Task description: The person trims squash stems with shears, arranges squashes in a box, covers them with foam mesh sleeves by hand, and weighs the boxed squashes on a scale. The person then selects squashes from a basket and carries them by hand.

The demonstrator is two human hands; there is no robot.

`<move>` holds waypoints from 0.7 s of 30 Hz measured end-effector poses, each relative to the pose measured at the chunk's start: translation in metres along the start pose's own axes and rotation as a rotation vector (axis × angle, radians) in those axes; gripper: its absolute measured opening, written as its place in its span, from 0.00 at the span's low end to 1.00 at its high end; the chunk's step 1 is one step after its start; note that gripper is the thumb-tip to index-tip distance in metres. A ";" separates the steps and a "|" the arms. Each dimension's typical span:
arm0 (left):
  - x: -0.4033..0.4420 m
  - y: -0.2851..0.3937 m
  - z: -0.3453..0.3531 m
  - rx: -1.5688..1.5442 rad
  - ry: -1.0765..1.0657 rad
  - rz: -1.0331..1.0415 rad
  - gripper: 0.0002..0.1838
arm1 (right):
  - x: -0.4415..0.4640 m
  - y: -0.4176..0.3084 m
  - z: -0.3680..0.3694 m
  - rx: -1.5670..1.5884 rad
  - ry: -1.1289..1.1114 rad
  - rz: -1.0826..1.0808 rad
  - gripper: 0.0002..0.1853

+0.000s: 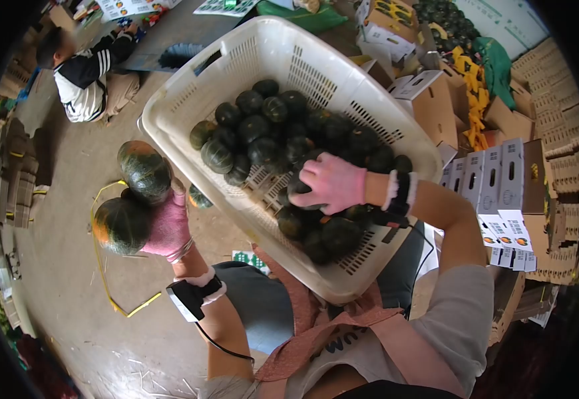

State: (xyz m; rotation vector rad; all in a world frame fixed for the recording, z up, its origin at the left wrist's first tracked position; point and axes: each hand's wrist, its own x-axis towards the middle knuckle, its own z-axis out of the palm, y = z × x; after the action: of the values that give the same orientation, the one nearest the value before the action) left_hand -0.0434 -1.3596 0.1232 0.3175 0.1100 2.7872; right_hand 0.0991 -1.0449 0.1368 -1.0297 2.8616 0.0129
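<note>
1 white crate [253, 233], 20+ dark pumpkins [263, 151] inside, 2 large pumpkins [122, 225] at left, 2 pink-gloved hands [333, 183], 1 seated person [86, 83] far left.

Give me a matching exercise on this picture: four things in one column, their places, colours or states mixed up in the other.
Things
1. Left hand
2. Crate
3. Yellow strap
4. Right hand

Places, colours, states
A. Lying in a bent line on the floor
B. Pink-gloved, with fingers over one dark squash
C. White, with slotted sides
D. Pink-gloved, holding two large squashes

Right pairs: 1-D, 2-C, 3-A, 4-B
</note>
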 end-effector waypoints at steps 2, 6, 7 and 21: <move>0.007 -0.009 -0.006 0.412 0.000 0.112 0.35 | -0.042 0.035 -0.053 -0.246 0.044 0.059 0.26; 0.013 -0.022 -0.014 0.755 0.027 0.312 0.36 | -0.171 0.193 -0.173 -0.763 -0.015 1.057 0.24; 0.008 -0.016 -0.014 0.576 0.034 0.296 0.34 | -0.190 0.206 -0.209 -0.920 -0.052 1.342 0.28; -0.022 -0.011 0.007 0.461 0.073 0.192 0.34 | 0.144 0.051 0.130 1.400 -0.316 1.091 0.24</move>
State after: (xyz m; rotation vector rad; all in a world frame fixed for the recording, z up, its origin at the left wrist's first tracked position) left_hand -0.0181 -1.3567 0.1248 0.3499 0.7833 2.9367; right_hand -0.0316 -1.0918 -0.0074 0.6873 1.9020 -1.2842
